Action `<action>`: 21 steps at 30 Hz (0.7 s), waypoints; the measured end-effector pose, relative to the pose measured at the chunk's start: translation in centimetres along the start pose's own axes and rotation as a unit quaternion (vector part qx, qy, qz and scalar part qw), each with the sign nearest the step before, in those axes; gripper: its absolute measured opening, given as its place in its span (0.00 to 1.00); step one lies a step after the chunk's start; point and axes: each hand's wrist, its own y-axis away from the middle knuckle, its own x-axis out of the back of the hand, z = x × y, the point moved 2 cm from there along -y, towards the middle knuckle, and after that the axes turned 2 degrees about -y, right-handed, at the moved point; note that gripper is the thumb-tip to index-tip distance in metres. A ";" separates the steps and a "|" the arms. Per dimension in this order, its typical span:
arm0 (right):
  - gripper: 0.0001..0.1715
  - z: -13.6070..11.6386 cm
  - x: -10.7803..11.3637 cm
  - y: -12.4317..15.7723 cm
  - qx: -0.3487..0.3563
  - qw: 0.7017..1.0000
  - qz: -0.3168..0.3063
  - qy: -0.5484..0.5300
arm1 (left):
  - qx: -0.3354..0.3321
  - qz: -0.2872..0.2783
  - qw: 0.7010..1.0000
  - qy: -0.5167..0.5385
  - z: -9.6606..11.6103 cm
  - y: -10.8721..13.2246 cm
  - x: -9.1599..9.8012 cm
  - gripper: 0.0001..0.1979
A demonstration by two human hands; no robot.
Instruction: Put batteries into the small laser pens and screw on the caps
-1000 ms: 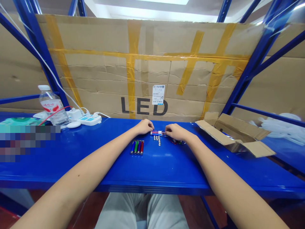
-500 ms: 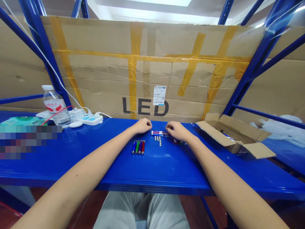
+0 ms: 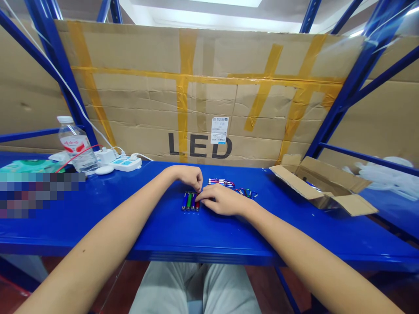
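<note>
A row of small flashlights (image 3: 189,202), blue, green, purple and red, lies side by side on the blue shelf (image 3: 131,226). My left hand (image 3: 188,176) is curled, its fingertips down at the far ends of the row. My right hand (image 3: 222,200) reaches in from the right with fingers pressed together on the red flashlight (image 3: 197,205) at the row's right end. Behind my right hand lie a purple flashlight with a key ring (image 3: 219,181) and some coloured carabiner clips (image 3: 248,192). The small round cells seen earlier are hidden under my right hand.
An open cardboard box (image 3: 322,183) sits at the right. At the left stand a water bottle (image 3: 77,146), a white power strip (image 3: 122,163) with cables and a green packet (image 3: 31,165). A taped cardboard sheet marked LED (image 3: 199,146) closes the back. White gloves (image 3: 389,176) lie far right.
Both hands have come back from the purple flashlight at the rear to the row of flashlights. My right hand now covers the round cells.
</note>
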 end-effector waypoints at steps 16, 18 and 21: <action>0.06 2.5 4.0 3.3 -0.238 0.938 -0.128 -0.215 | 0.049 0.029 0.998 0.020 0.5 -1.0 -1.0 0.17; 0.07 4.3 5.7 4.3 -0.249 0.931 -0.002 -0.267 | 0.044 0.037 0.998 0.020 1.2 -1.2 -1.5 0.21; 0.12 6.5 7.5 5.4 -0.256 0.910 0.164 -0.281 | 0.006 0.069 0.997 0.017 2.7 -1.6 -2.3 0.23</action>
